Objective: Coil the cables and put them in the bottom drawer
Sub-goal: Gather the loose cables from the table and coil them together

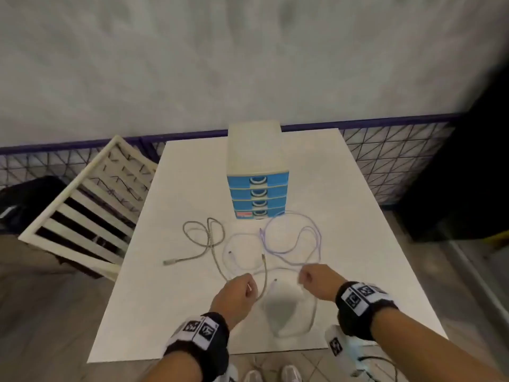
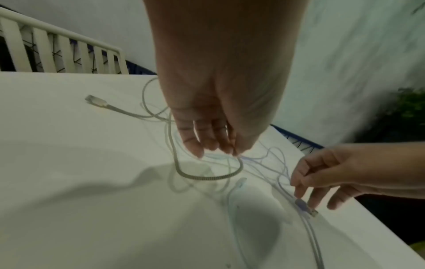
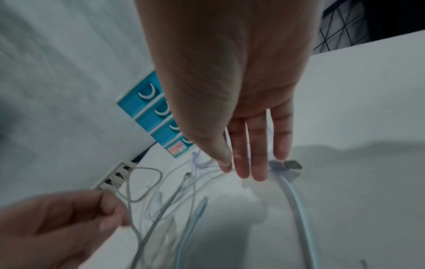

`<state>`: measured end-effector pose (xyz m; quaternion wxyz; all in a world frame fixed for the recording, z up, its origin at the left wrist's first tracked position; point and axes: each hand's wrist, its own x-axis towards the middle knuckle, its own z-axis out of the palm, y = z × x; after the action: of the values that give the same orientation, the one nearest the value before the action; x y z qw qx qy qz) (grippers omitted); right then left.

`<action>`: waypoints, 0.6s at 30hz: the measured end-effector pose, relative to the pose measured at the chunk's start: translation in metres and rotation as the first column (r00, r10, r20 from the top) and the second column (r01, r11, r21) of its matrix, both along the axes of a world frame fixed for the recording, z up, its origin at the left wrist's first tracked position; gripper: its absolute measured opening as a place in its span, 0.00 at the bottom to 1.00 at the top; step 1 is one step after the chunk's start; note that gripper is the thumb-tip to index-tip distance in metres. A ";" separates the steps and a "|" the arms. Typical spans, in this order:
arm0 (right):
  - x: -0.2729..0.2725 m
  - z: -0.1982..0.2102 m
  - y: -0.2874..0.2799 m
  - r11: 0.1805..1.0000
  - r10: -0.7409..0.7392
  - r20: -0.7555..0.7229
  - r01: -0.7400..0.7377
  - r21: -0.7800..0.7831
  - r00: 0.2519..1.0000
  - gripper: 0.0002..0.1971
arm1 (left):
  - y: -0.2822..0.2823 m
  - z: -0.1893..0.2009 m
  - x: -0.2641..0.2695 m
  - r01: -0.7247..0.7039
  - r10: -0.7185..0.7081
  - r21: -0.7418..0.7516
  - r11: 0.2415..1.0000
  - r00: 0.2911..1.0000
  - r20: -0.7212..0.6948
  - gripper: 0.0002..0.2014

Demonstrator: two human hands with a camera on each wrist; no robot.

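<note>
Left hand (image 2: 214, 116) pinches the braided cable (image 2: 207, 177); right hand (image 2: 333, 174) fingers touch a plug (image 2: 307, 209).

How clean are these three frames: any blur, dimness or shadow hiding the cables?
Head view: brightly lit, soft, edges smeared; the pale cable nearly vanishes against the white table. Left wrist view: dim, with the left hand casting shadows. Right wrist view: dim, motion-blurred; the drawer unit shows tilted.

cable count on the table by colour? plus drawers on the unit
Grey braided cable: 1
White cable: 1
Purple cable: 1
Cables total: 3
Blue drawers on the drawer unit: 4
Total: 7
</note>
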<state>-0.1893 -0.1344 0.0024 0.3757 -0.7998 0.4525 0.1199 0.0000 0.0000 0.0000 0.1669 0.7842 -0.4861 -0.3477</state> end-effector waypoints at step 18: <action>0.058 -0.017 -0.040 0.961 0.003 -0.195 -0.057 -0.270 0.981 0.14 | -0.062 -0.033 -0.030 -0.337 0.339 0.083 0.938 0.838 -0.427 0.05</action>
<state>-0.1317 -0.1743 -0.0151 0.2140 -0.8355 0.4868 0.1385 -0.0299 -0.0618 -0.0333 0.3281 0.7602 -0.2899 -0.4800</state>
